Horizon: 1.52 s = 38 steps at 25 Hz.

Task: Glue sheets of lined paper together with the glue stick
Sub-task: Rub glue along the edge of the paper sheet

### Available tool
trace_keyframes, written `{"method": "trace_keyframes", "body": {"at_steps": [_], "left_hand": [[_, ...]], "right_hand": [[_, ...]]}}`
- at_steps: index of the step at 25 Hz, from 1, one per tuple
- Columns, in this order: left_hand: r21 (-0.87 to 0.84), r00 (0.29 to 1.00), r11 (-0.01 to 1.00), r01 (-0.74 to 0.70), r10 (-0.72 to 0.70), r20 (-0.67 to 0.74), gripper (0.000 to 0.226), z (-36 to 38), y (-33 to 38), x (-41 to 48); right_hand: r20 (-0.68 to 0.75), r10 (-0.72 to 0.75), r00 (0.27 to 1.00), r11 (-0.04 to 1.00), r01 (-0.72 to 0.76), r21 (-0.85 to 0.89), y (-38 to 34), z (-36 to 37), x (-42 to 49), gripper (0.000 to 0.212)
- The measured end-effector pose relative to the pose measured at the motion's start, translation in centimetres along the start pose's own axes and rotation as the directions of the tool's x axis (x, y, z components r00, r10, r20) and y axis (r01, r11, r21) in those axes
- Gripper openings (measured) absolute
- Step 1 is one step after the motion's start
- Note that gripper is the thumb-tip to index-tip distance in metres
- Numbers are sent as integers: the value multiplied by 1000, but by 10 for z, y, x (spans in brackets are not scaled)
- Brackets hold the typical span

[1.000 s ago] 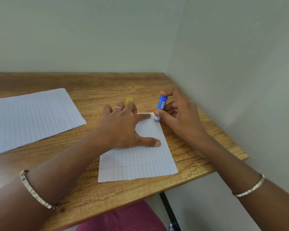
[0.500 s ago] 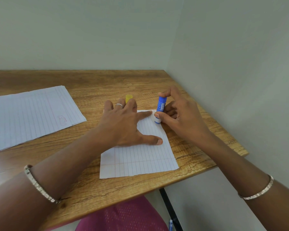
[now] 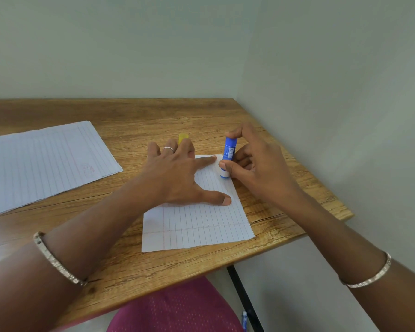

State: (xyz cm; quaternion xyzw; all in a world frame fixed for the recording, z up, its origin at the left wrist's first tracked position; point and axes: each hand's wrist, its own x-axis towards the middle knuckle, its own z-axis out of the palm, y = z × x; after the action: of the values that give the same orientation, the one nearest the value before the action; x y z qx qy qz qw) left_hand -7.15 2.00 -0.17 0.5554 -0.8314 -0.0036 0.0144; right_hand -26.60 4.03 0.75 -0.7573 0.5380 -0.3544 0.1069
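A small sheet of lined paper [image 3: 197, 226] lies on the wooden table [image 3: 153, 116] near its front right corner. My left hand [image 3: 177, 176] rests flat on the sheet's upper half with fingers spread. My right hand [image 3: 254, 164] holds a blue glue stick [image 3: 228, 152] nearly upright, its white tip pressed on the sheet's right edge near the far corner. A yellow cap [image 3: 183, 137] pokes out behind my left fingers.
A stack of larger lined sheets [image 3: 41, 161] lies on the left part of the table. The walls meet at the table's far right corner. The table's right edge runs close beside my right hand. A pink seat [image 3: 177, 310] shows below the front edge.
The glue stick's tip has slid down the sheet's right edge toward me. My left hand stays pressed flat on the paper.
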Motion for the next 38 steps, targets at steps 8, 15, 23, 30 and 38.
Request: {"method": "trace_keyframes", "body": {"at_steps": [8,15,23,30,38], "left_hand": [[2,1000,1000,7,-7,11,119,1,0,1],[-13,1000,1000,18,-17,14,123,1,0,2],[0,999,999,32,-32,13,123,0,1,2],[4,999,999,41,-41,8,120,0,0,1],[4,998,999,51,-51,22,125,0,2,2]], "right_hand": [[7,75,997,996,-75,50,-4,-14,-10,46],[43,76,996,997,-77,13,-7,-16,-22,45],[69,84,994,995,-87,45,-15,-28,-42,44],[15,67,998,998,-67,7,-14,-18,-44,45],[82,60,995,997,-63,39,-25,-34,-71,43]]}}
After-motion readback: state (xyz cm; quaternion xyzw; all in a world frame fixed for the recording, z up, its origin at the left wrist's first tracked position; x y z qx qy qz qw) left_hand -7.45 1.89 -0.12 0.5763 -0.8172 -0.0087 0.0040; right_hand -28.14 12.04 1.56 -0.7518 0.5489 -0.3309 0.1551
